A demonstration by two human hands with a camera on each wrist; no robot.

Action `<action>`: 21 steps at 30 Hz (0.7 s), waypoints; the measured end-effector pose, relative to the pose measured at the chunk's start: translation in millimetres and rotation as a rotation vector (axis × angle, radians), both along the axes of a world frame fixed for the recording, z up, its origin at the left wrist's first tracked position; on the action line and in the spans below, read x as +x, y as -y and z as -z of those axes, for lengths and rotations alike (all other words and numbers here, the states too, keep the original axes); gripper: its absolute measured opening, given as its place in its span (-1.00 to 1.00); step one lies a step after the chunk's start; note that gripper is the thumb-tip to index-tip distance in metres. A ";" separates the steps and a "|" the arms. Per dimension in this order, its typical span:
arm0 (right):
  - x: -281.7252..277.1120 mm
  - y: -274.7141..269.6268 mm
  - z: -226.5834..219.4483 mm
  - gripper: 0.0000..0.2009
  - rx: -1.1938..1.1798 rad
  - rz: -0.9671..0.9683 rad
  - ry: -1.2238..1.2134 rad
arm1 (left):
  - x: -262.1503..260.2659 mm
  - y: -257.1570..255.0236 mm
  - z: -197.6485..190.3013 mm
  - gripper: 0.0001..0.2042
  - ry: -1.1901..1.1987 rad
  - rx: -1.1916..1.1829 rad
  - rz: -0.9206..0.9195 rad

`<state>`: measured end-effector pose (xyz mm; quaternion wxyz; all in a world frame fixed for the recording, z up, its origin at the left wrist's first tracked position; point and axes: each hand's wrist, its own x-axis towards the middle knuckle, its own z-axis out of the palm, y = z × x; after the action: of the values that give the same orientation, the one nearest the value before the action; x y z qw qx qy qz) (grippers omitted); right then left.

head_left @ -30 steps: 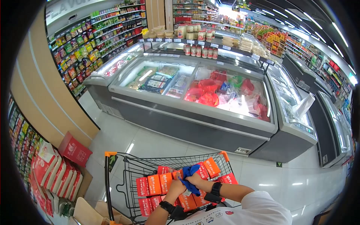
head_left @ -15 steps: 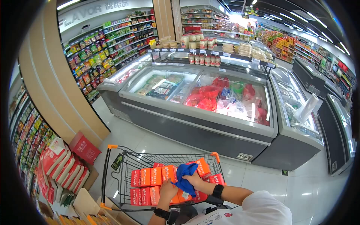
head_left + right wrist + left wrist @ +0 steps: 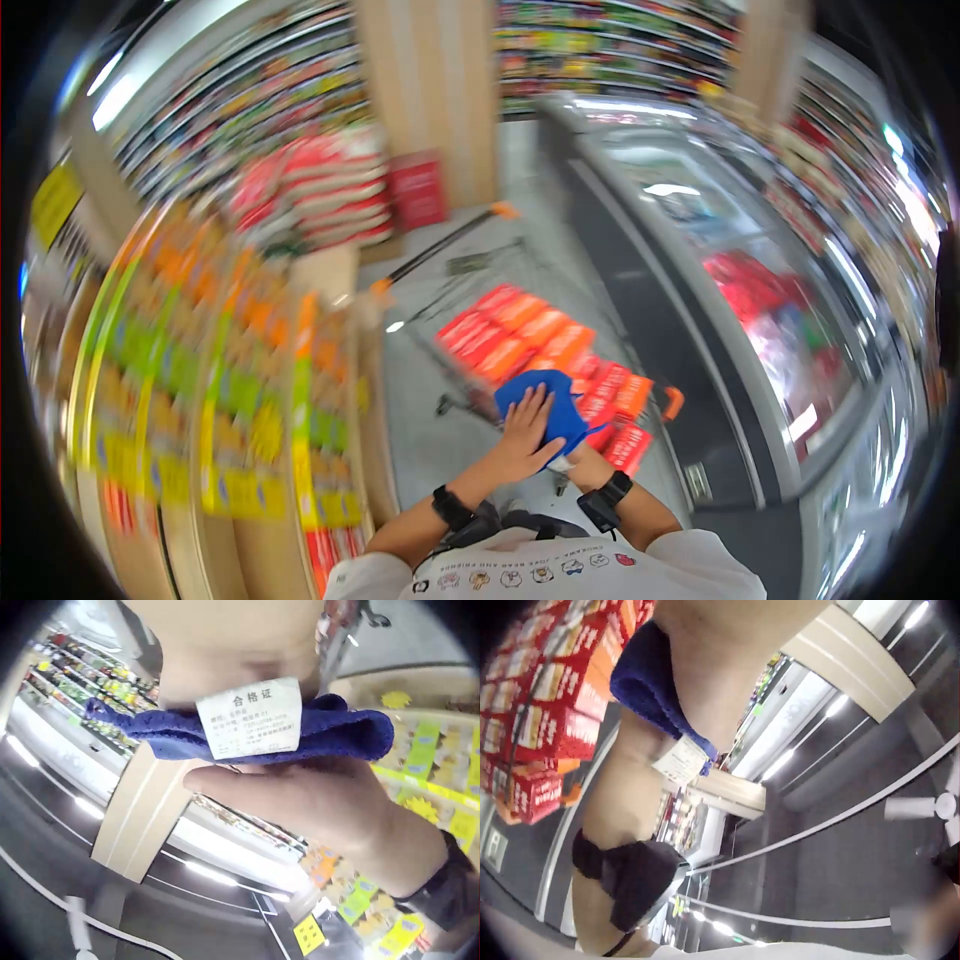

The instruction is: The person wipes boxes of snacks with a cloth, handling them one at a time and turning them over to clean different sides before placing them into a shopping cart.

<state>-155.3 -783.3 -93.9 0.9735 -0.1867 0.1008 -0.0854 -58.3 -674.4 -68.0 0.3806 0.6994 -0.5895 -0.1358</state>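
A blue cloth [image 3: 573, 412] lies flat between my two hands, above the shopping cart. My left hand [image 3: 523, 440] rests on top of it with straight, spread fingers. Below the cloth is my right hand [image 3: 583, 464], its fingers hidden, so how they lie I cannot tell. In the right wrist view a white printed label [image 3: 251, 724] hangs from the cloth's edge. Rows of red and orange boxes [image 3: 520, 320] fill part of the wire cart beneath and beyond the hands. A black bar [image 3: 440, 246] with orange ends forms one end of the cart.
Along the right runs a grey chest freezer [image 3: 640, 290] with a glass top. A display rack [image 3: 235, 380] with yellow and green price strips stands close on the left. Stacked red-and-white sacks [image 3: 335, 195] and a red carton [image 3: 418, 190] are farther ahead.
The head view has swung left, bringing the display rack in close and shifting the freezer to the right. The left hand has gone from pinching the cloth's edge to lying flat on it.
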 end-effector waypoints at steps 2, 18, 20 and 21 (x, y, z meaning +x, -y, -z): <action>22.5 -24.6 -3.5 -0.55 -0.056 -0.169 0.009 | 6.5 -42.4 -4.6 -0.26 0.058 0.098 -0.158; 119.3 -416.6 -12.7 -0.54 -0.203 -1.284 0.271 | -64.1 -431.7 -21.9 -0.55 -0.056 -0.074 -1.218; 117.2 -458.6 -11.7 -0.54 -0.190 -1.346 0.308 | -77.2 -466.0 -31.7 -0.65 -0.183 -0.140 -1.299; 113.8 -478.8 -11.3 -0.54 -0.184 -1.376 0.322 | -85.7 -480.5 -34.0 -0.74 -0.150 -0.297 -1.346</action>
<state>-41.5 -304.6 -82.6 0.7899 -0.2742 -0.1928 0.5136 -143.9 -193.9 -34.0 0.5135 0.8422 -0.0118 0.1639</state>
